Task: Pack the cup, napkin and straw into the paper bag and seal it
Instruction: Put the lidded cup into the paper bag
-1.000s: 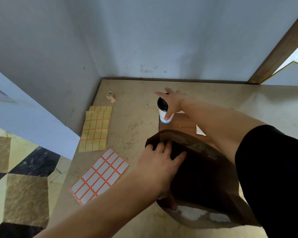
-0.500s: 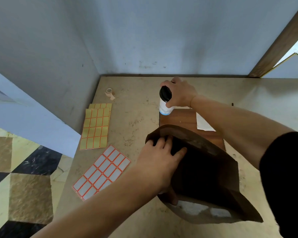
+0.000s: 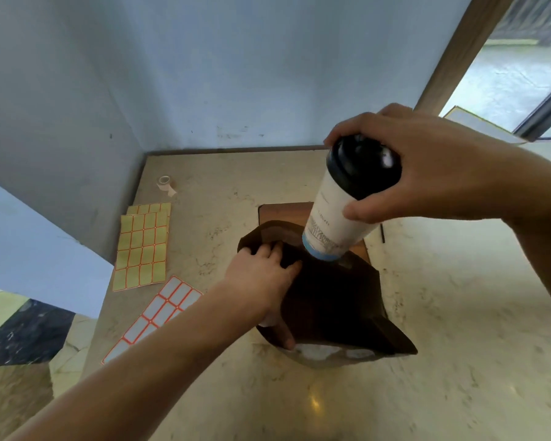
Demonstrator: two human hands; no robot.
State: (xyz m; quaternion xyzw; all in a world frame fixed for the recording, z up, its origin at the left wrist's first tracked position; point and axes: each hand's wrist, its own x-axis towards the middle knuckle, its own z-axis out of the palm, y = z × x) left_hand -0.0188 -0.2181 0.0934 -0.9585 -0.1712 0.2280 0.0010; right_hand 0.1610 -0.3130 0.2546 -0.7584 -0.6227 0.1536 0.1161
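The right hand's fingers [image 3: 360,214] are curled round the black lid [image 3: 363,167] of a white paper cup [image 3: 337,218], thumb on the near side and the rest wrapped over the far rim, so the right hand [image 3: 427,167] carries the cup in the air by its top. The cup hangs tilted, its blue-banded base just above the far edge of the mouth of the brown paper bag [image 3: 334,300].

The left hand's fingers [image 3: 268,251] are hooked over the bag's rim at about 10 o'clock, with the thumb pressed against the near outer wall at 7 o'clock; the left hand [image 3: 261,278] thus pinches the paper and holds the mouth wide.

The bag stands on a marble counter [image 3: 458,345], partly over a wooden board [image 3: 283,211] at 12 o'clock. At 9 o'clock lie a white label sheet [image 3: 153,316] and, farther out, a yellow label sheet [image 3: 142,246]. A small tape roll [image 3: 165,183] sits at 11 o'clock near the wall.
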